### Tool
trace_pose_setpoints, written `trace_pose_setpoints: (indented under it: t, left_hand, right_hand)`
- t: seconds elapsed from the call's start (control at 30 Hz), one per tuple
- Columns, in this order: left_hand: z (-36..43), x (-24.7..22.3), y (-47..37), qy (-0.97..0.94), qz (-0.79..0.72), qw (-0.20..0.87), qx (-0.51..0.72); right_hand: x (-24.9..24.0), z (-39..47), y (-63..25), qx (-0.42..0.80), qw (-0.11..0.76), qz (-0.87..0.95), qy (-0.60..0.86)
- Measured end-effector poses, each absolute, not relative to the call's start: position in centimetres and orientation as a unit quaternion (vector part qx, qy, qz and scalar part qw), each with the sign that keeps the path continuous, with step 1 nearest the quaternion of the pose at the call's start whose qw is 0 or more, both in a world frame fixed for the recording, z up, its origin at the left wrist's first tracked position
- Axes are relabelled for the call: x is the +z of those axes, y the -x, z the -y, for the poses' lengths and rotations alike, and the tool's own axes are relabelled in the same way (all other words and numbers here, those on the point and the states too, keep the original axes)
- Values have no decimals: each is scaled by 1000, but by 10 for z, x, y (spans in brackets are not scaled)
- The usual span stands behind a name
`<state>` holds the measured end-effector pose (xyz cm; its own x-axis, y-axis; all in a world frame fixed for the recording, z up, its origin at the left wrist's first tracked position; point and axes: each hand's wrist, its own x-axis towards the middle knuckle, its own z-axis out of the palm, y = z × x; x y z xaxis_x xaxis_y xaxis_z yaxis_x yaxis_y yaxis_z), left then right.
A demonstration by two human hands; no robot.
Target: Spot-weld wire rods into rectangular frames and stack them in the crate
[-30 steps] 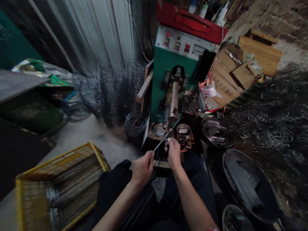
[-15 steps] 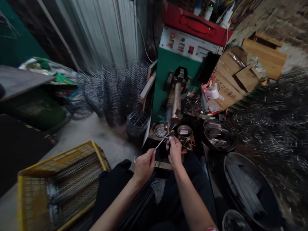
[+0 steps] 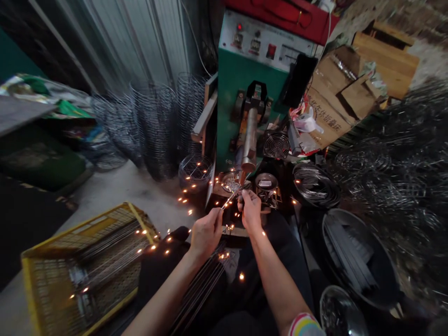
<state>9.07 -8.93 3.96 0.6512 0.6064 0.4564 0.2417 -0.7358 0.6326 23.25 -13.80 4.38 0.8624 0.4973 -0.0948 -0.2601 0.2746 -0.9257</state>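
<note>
A thin metal rod [image 3: 229, 201] is gripped near its lower end by the left hand [image 3: 206, 233], from which it is slanted up and away toward the electrode tips [image 3: 242, 177] of a green welding machine [image 3: 231, 88]. The right hand [image 3: 251, 210] is held just beside the rod's far end, fingers bent together; whether anything is pinched in them cannot be told. The two hands are kept apart, the rod's visible length set between them. Since half a second earlier, bright sparks [image 3: 241, 276] have been thrown across the scene, over the lap and as far as a yellow crate [image 3: 26, 275]. More of a striped cuff [image 3: 305, 325] has been brought into view on the right arm.
</note>
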Motion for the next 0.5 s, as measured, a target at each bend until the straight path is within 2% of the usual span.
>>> trace_pose_setpoints:
  t: [0.5]
  left_hand:
    - [77,45,-116,-906,-215,201,305]
  right_hand:
    - [45,144,-260,211,790,145,558]
